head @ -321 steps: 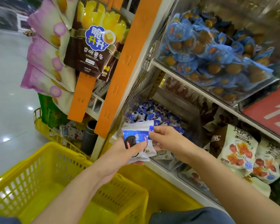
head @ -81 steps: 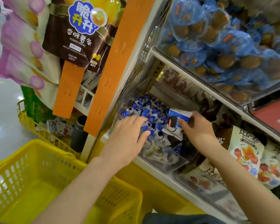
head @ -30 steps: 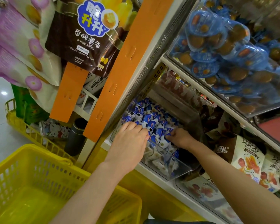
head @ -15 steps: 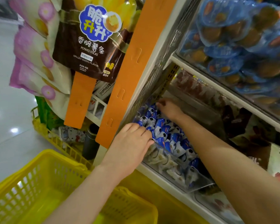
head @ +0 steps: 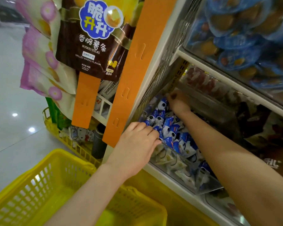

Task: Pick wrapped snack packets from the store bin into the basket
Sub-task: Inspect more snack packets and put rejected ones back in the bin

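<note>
A clear store bin (head: 207, 185) on the lower shelf is full of small blue-and-white snack packets (head: 170, 126). My left hand (head: 136, 150) rests on the bin's front left corner, its fingers bent over the nearest packets. My right hand (head: 176, 101) reaches deep to the back of the bin, and its fingertips curl on the top of a packet (head: 162, 104) there. The yellow basket (head: 31, 190) stands below my left forearm, at the lower left.
An orange strip (head: 134, 70) hung with a brown potato stick bag (head: 91, 46) stands just left of the bin. Right above it is an upper bin of blue-wrapped snacks (head: 243, 38). Brown bags (head: 268, 128) fill the shelf to the right. Behind sits another yellow basket (head: 69, 141).
My right hand has moved from the middle of the bin to its back left corner. My left hand has stayed on the bin's front corner.
</note>
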Motion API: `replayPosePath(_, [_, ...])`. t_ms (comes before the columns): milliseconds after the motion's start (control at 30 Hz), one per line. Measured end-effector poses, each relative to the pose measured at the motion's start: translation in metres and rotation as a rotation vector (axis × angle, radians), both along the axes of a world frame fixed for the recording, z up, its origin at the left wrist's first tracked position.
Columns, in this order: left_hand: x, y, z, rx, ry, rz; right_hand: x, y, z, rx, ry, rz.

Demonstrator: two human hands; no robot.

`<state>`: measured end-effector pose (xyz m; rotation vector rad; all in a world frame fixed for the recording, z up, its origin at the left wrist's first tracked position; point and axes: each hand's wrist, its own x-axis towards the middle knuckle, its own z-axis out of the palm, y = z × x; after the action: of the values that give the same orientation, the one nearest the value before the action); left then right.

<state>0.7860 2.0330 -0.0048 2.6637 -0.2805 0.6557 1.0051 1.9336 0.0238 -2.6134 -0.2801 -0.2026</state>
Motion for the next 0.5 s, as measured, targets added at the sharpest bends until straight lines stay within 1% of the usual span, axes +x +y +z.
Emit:
replayPosePath(67, [-0.002, -0.001, 0.0, -0.039, 0.025, -0.002, -0.016, -0.006, 0.012, 0.144, -0.07, 0.015])
replayPosePath(100, [-0.003, -0.002, -0.001, -0.1, 0.015, -0.015, -0.028, -0.008, 0.018, 0.222, -0.106, 0.036])
replayPosePath(167, [-0.008, -0.006, 0.003, -0.319, 0.005, -0.018, -0.058, -0.013, 0.028, 0.358, -0.17, 0.109])
replayPosePath(233, [-0.016, -0.01, 0.009, -0.574, -0.013, 0.003, -0.091, -0.02, 0.034, 0.425, -0.227, 0.188])
replayPosePath(300, [-0.026, -0.011, 0.012, -0.778, -0.035, 0.071, -0.126, -0.027, 0.036, 0.508, -0.201, 0.262])
replayPosePath(333, [-0.031, -0.011, 0.012, -0.9, -0.012, 0.101, -0.144, -0.03, 0.035, 0.542, -0.168, 0.292])
replayPosePath(367, [-0.037, -0.009, 0.013, -1.041, 0.045, 0.108, -0.16, -0.034, 0.032, 0.567, -0.128, 0.32])
replayPosePath(433, [-0.047, -0.008, 0.013, -1.318, 0.256, 0.018, -0.19, -0.041, 0.023, 0.611, -0.038, 0.381])
replayPosePath(467, [-0.052, -0.008, 0.012, -1.392, 0.368, -0.037, -0.203, -0.044, 0.016, 0.623, 0.01, 0.408])
replayPosePath(500, [-0.056, -0.009, 0.01, -1.414, 0.438, -0.073, -0.213, -0.047, 0.009, 0.632, 0.061, 0.424])
